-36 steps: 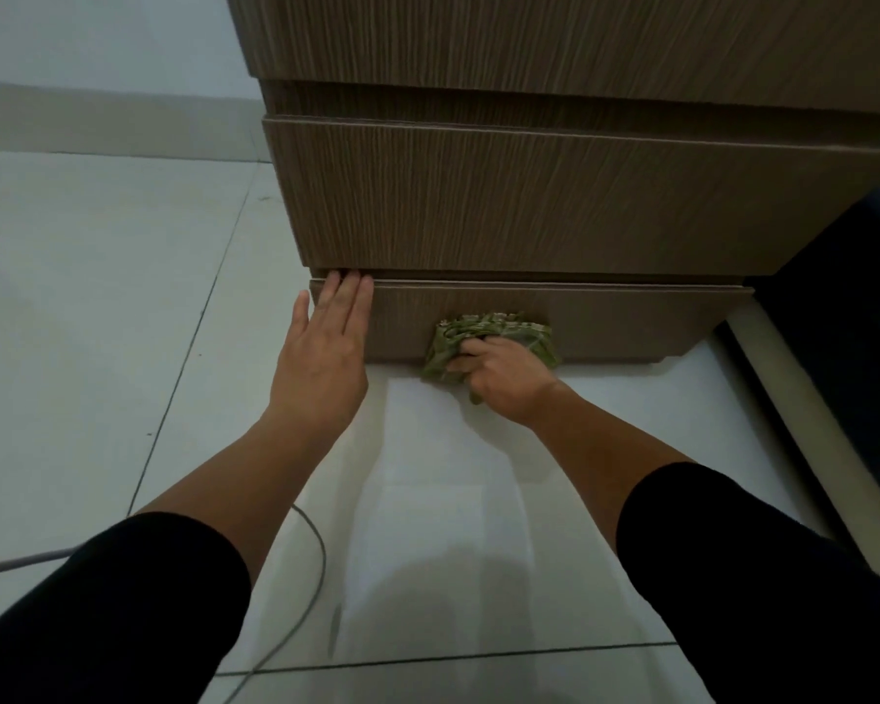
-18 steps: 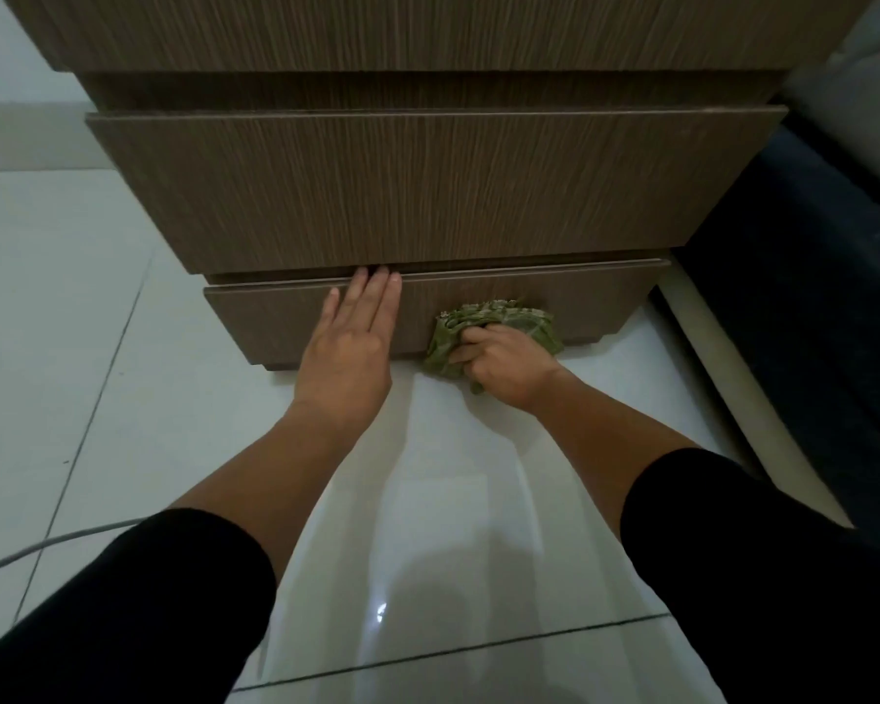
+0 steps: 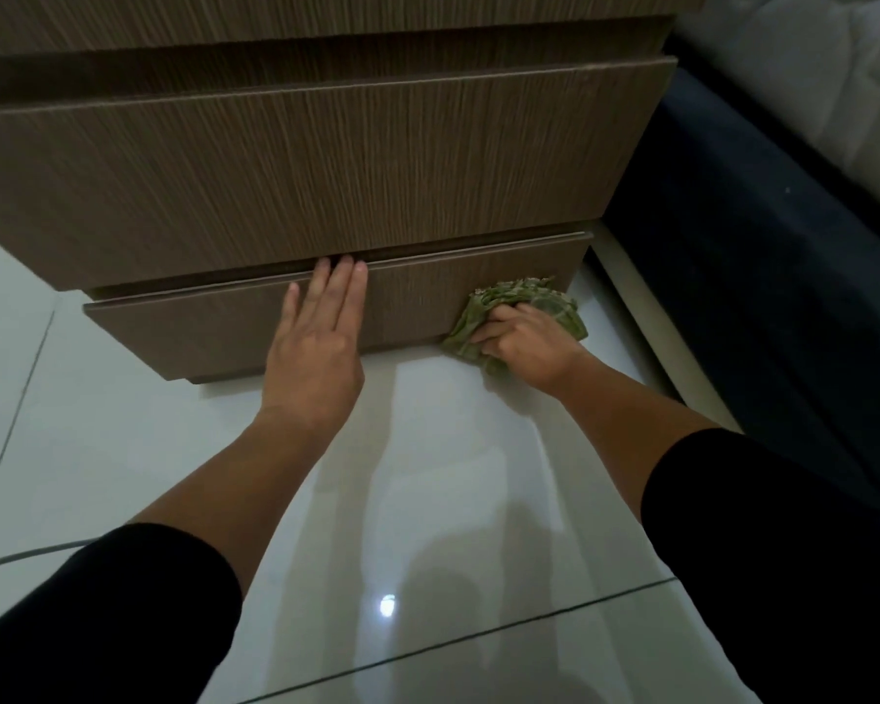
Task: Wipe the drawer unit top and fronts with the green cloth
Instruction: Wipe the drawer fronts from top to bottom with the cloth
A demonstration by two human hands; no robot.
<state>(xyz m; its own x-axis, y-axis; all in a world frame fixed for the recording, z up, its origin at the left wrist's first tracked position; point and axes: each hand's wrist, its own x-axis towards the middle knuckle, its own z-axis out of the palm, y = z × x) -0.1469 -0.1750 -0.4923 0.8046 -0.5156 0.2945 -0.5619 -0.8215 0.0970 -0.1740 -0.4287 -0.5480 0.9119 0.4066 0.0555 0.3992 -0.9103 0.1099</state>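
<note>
The brown wood-grain drawer unit (image 3: pixel 296 175) fills the top of the head view, with its low bottom drawer front (image 3: pixel 189 327) just above the floor. My left hand (image 3: pixel 316 337) lies flat with straight fingers on the middle of that bottom front, fingertips at its top edge. My right hand (image 3: pixel 524 343) grips the bunched green cloth (image 3: pixel 514 297) and presses it against the right end of the bottom front, near the floor. The unit's top is out of view.
Glossy white floor tiles (image 3: pixel 428 500) spread in front of the unit. A dark blue bed base (image 3: pixel 763 276) with a pale mattress (image 3: pixel 809 78) stands close on the right. A grey cable (image 3: pixel 16 558) lies on the floor at the left.
My right hand has carried the cloth along the bottom drawer front from its middle to its right end. My left hand has also shifted right along the front. The view swung to the right.
</note>
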